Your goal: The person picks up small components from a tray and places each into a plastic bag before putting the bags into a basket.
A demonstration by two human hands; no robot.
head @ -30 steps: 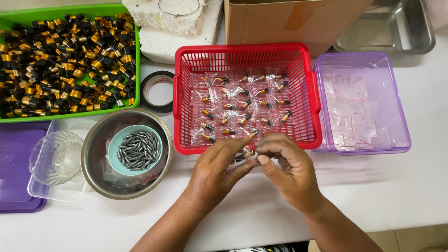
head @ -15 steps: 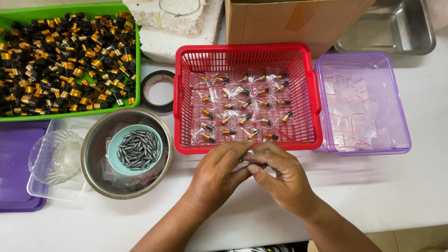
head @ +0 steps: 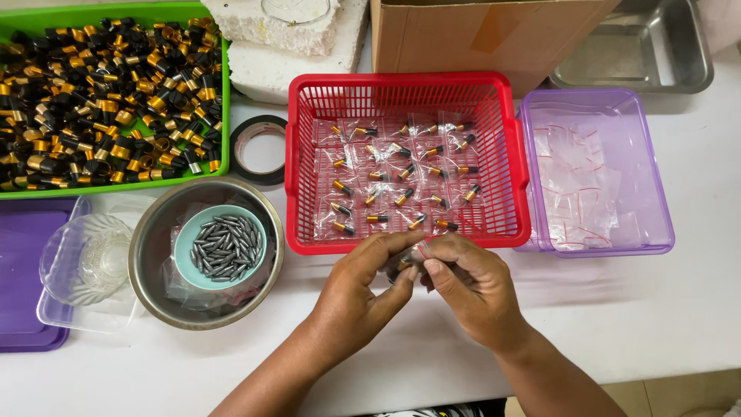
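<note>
Small clear bag (head: 415, 256): pinched between fingertips of left hand (head: 356, 289) and right hand (head: 472, 287), together just in front of red basket (head: 302, 162). Contents appear dark; largely hidden.

A small clear plastic zip bag with a red seal strip (head: 414, 256) is pinched between the fingertips of both hands, just near of the red basket's front rim. It is crumpled and mostly hidden; a small dark piece shows inside it.
</note>
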